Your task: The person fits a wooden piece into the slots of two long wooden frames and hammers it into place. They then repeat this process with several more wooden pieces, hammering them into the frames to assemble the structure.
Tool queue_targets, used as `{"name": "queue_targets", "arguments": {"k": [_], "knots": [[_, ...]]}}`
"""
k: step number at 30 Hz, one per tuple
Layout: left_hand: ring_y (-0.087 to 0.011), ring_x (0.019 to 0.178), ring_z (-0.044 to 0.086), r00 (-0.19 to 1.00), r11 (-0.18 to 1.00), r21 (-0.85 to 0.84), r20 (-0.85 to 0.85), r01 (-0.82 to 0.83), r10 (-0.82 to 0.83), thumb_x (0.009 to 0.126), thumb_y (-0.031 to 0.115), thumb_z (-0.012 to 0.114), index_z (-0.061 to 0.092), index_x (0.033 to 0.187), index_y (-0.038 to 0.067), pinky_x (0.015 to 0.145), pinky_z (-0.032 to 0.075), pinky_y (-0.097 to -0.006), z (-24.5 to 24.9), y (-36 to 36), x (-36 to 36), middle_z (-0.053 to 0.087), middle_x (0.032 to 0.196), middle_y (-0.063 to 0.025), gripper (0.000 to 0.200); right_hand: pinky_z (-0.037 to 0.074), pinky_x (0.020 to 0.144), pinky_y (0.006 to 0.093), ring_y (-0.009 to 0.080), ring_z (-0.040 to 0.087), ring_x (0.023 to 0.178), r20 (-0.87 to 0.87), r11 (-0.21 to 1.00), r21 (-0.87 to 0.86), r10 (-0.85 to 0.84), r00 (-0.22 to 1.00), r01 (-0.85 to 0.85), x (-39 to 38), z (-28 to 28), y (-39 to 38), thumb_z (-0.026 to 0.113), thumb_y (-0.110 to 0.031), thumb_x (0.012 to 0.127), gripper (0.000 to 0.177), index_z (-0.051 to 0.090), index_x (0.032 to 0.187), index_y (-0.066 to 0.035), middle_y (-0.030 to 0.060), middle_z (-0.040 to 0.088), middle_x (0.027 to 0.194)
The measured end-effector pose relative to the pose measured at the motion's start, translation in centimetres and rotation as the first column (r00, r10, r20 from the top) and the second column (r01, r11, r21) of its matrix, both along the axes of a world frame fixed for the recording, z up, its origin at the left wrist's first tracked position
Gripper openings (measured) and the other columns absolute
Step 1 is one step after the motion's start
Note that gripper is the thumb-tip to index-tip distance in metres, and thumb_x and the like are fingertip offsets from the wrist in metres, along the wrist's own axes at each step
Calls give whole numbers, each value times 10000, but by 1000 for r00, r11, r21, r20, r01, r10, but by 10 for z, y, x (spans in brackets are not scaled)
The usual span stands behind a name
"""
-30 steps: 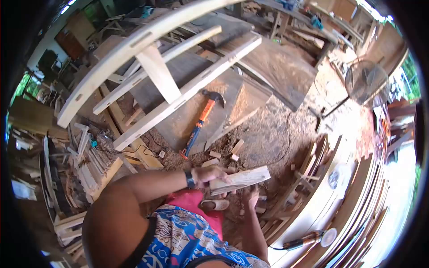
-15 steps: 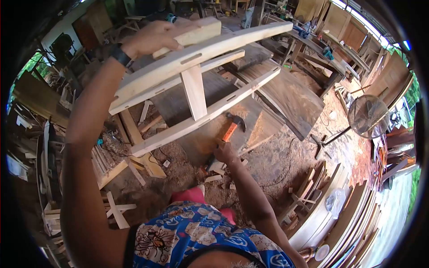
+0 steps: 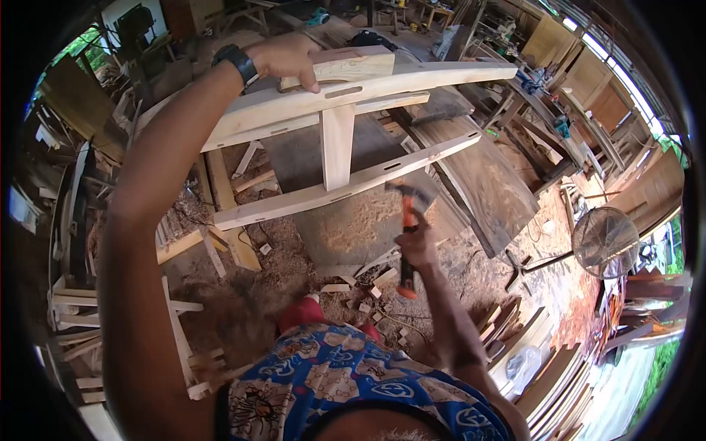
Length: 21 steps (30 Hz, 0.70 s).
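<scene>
My right hand (image 3: pixel 418 244) is wrapped around the orange and black handle of a claw hammer (image 3: pixel 407 281), its head upward and just below the lower rail. My left hand (image 3: pixel 288 60) grips a pale wooden block (image 3: pixel 359 67) lying along the upper curved rail (image 3: pixel 456 75); the thumb shows in front, the other fingers are mostly hidden. A short flat slat (image 3: pixel 337 151) stands between that rail and the slotted lower rail (image 3: pixel 287 207). Another pale rail (image 3: pixel 397 101) runs behind the slat. Slots are cut in the rails.
Dark wide boards (image 3: pixel 485 173) lie beneath and right of the frame. A round stand fan (image 3: pixel 605 241) is at the right. Stacked planks (image 3: pixel 548 382) fill the lower right. Wood offcuts (image 3: pixel 376 292) and shavings litter the floor by my feet.
My right hand and the hammer have moved right, and the hammer now stands more upright. The view has shifted. My left hand stays on the block at the upper rail.
</scene>
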<state>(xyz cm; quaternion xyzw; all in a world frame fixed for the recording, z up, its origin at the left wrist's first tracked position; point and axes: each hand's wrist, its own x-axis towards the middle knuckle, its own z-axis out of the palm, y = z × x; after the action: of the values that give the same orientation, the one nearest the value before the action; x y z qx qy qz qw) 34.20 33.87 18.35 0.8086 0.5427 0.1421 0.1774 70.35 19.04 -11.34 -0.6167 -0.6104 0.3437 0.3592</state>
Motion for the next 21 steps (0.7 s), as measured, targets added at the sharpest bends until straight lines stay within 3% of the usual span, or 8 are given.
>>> {"name": "queue_targets", "arguments": {"k": [3,4,8,11,13,15,18,21], "knots": [[-296,1066,667,984,994,43,-138,-104,109,599,322,852,623,1278,-40,885,496,-363,-6,6,5,700,1136,-221,803,517,612,309,160,614,662,152,901,421,41,988,-103,34,77,20,730,-47,759,802,390,1486,-33,85,631,833],[-296,1066,667,984,994,28,-141,-108,111,599,322,852,623,1278,-40,885,496,-363,-6,1,9,700,1136,-221,803,513,596,300,148,623,666,-9,855,516,78,997,-62,22,136,18,735,-39,798,675,452,1412,-33,92,640,842],[-329,955,691,956,988,61,-251,-139,150,581,398,838,704,1183,37,838,521,-395,10,-18,30,725,1010,-210,715,503,485,274,119,596,495,-34,909,211,374,927,-359,17,273,86,663,-236,943,308,562,1139,-20,34,575,676],[-349,936,700,920,977,173,-350,-123,178,556,418,834,706,1165,34,816,533,-422,1,-8,24,723,1036,-216,732,502,487,308,157,573,458,505,822,369,215,836,-434,-3,338,109,692,-306,915,373,599,1083,13,56,584,626],[-354,987,692,942,980,108,-275,-169,193,546,407,836,686,1195,29,854,531,-422,5,-16,29,710,1103,-218,766,561,572,375,275,657,545,684,743,434,97,723,-510,-15,357,137,677,-237,891,364,603,1146,13,156,669,708],[-355,1009,685,936,977,144,-294,-155,192,546,406,836,678,1205,31,848,539,-425,3,-11,25,700,1132,-221,774,552,812,483,390,693,929,855,585,469,-113,506,-661,-29,366,145,614,-147,856,296,669,1128,-43,230,710,971],[-353,1042,674,928,972,172,-306,-163,210,544,399,841,670,1220,40,844,549,-429,4,-12,26,691,1162,-217,783,544,818,496,395,686,944,973,700,228,-141,182,-677,-44,377,144,594,-188,870,291,672,1116,-55,248,700,990],[-348,1046,669,933,973,108,-281,-202,225,537,386,850,673,1221,54,852,549,-430,7,-15,29,693,1156,-204,780,543,813,509,408,684,929,992,717,123,-105,68,-687,-53,392,147,599,-186,863,292,676,1112,-55,256,698,969]]}}
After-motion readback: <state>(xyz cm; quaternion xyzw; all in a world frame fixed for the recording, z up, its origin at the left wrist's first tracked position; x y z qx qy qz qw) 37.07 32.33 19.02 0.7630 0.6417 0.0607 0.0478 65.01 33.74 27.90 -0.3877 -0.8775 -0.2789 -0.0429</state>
